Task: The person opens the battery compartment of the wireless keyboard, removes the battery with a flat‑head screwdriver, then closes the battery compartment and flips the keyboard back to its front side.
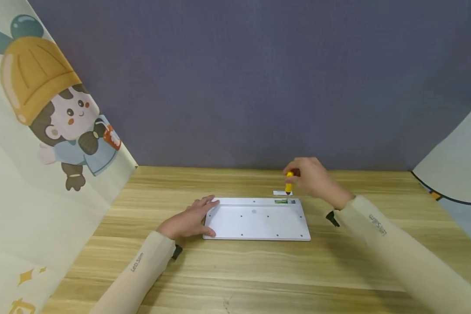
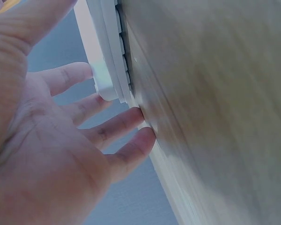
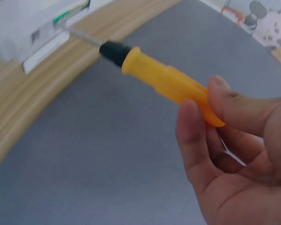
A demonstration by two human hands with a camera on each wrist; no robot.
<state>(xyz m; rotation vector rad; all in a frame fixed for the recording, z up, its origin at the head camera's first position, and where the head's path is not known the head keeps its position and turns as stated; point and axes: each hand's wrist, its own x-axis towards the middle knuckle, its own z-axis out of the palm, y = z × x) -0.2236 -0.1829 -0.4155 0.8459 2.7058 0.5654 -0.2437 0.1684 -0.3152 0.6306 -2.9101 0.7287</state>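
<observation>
A white keyboard (image 1: 255, 226) lies upside down on the table, its keys facing the wood in the left wrist view. My left hand (image 1: 190, 220) rests at its left end, fingers spread and fairly straight, the thumb at the near corner. With thumb and fingertips, my right hand (image 1: 314, 176) pinches the yellow handle of a screwdriver (image 3: 161, 77). Its metal shaft points down into the small battery slot (image 1: 284, 201) at the keyboard's far right, where a green battery (image 3: 71, 11) shows. Just behind the slot lies a narrow white cover (image 1: 280, 192).
The wood-grain table (image 1: 235, 279) ends at a dark grey panel (image 1: 235, 87) close behind the keyboard. A cartoon-printed sheet (image 1: 43, 196) stands along the left side, another printed sheet (image 1: 455, 157) at the right.
</observation>
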